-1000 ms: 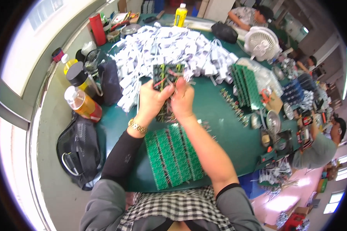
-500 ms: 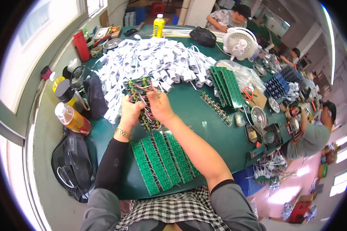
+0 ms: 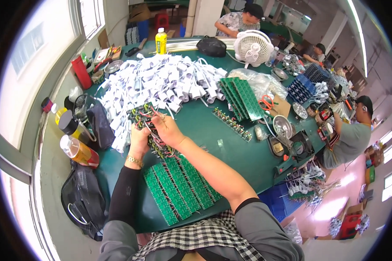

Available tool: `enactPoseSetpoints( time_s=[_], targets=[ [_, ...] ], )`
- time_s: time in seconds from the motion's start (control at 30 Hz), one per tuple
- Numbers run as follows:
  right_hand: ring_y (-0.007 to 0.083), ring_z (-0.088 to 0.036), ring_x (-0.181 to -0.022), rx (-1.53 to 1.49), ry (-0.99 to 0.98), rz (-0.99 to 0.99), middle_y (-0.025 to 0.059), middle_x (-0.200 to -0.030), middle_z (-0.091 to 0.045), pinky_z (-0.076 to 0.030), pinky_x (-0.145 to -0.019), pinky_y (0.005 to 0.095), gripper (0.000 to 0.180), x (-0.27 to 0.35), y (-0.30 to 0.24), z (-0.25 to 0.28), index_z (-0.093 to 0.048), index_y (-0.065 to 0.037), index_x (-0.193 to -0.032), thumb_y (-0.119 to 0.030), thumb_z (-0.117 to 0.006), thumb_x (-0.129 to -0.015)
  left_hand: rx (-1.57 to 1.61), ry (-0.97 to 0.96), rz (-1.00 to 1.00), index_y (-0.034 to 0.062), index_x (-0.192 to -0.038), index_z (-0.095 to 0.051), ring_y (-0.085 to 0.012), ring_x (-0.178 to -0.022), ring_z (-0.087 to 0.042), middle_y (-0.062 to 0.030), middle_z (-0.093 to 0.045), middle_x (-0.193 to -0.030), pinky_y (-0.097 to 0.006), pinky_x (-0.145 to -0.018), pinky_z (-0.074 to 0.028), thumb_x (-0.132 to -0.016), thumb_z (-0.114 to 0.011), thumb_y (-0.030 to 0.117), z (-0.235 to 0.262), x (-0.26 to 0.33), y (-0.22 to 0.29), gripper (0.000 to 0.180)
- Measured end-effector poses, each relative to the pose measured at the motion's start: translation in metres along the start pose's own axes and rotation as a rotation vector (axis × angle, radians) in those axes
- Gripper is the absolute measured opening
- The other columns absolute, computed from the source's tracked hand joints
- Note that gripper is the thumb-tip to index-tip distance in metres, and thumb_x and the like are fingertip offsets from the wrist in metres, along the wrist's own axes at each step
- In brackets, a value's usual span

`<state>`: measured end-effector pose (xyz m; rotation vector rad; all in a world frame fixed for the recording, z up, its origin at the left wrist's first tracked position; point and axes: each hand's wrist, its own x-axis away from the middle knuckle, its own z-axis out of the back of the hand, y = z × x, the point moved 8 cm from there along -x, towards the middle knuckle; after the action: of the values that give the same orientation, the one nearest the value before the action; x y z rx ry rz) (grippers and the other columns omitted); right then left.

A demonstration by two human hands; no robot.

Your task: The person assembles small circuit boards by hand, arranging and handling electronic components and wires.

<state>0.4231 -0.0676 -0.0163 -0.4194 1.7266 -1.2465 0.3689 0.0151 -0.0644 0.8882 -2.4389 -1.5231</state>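
Both my hands hold a circuit board strip (image 3: 140,114) crowded with parts and red, black and white wires. My left hand (image 3: 139,142), below a gold watch or bracelet, is closed round its left side. My right hand (image 3: 169,132) grips it from the right, thumb and fingers among the wires; the fingertips are partly hidden. Just below the hands, several green circuit board strips (image 3: 183,187) lie side by side on the table, with wires showing in the gaps. A large heap of white lamp sockets with cables (image 3: 170,78) spreads beyond my hands.
Green boards (image 3: 244,98) stand stacked to the right, beside a component-covered strip (image 3: 231,125) and orange-handled scissors (image 3: 266,103). A white fan (image 3: 253,48) stands behind. Bottles (image 3: 79,151) and a black mesh bag (image 3: 83,198) line the left. Co-workers (image 3: 350,135) sit right and behind.
The whole view has shifted, so the table appears further left and a little lower. The held board has tilted slightly, and both hands keep their grip on it.
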Motion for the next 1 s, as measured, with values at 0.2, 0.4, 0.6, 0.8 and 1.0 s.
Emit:
enactPoseSetpoints(
  time_s=[0.2, 0.4, 0.6, 0.8, 1.0],
  targets=[
    [0.0092, -0.052, -0.082, -0.01, 0.034, -0.086, 0.0025, -0.089, -0.063, -0.044, -0.076, 0.0267, 0.055, 0.0, 0.011, 0.014, -0.061, 0.001, -0.102, -0.049, -0.041, -0.093, -0.041, -0.012, -0.019, 0.0019, -0.103, -0.058, -0.0113, -0.073, -0.058, -0.0013, -0.061, -0.086, -0.026, -0.065, -0.048, -0.074, -0.059, 0.01, -0.008, -0.008, -0.005, 0.031],
    [0.0128, -0.052, -0.086, 0.012, 0.035, -0.045, 0.0054, -0.095, -0.063, -0.043, -0.083, 0.0304, 0.059, -0.004, 0.025, 0.011, -0.062, 0.0, -0.102, -0.052, -0.036, -0.093, 0.011, 0.018, -0.1, 0.0014, -0.114, -0.051, -0.0156, -0.086, -0.058, -0.0053, -0.059, -0.097, -0.028, -0.076, -0.048, -0.081, -0.058, 0.011, 0.005, -0.005, -0.013, 0.035],
    [0.0128, -0.048, -0.084, -0.219, 0.199, -0.208, 0.0064, -0.09, -0.06, -0.04, -0.081, 0.0311, 0.068, 0.008, 0.037, 0.027, -0.062, -0.001, -0.096, -0.062, -0.032, -0.09, -0.408, -0.045, -0.023, -0.0047, -0.112, -0.052, -0.0154, -0.084, -0.058, -0.0095, -0.06, -0.102, -0.027, -0.074, -0.047, -0.084, -0.065, 0.02, -0.005, -0.02, 0.001, 0.04],
    [0.0144, -0.044, -0.054, 0.15, 0.26, -0.183, 0.0124, -0.052, -0.051, -0.04, -0.054, 0.038, 0.07, 0.003, -0.001, 0.027, -0.057, 0.006, -0.068, -0.057, -0.035, -0.091, -0.399, -0.263, 0.033, -0.0002, -0.12, -0.048, -0.0161, -0.098, -0.054, -0.007, -0.056, -0.112, -0.028, -0.087, -0.04, -0.085, -0.06, 0.022, 0.0, -0.022, 0.014, 0.044],
    [0.0215, -0.055, -0.064, 0.188, -0.019, -0.036, 0.0193, -0.07, -0.06, -0.044, -0.062, 0.0381, 0.06, -0.012, -0.012, 0.004, -0.063, -0.004, -0.099, -0.054, -0.029, -0.094, -0.143, -0.232, -0.058, -0.0001, -0.128, -0.041, -0.0191, -0.102, -0.055, -0.0092, -0.053, -0.118, -0.032, -0.087, -0.045, -0.078, -0.063, 0.016, 0.003, -0.006, 0.036, 0.057]
  ],
)
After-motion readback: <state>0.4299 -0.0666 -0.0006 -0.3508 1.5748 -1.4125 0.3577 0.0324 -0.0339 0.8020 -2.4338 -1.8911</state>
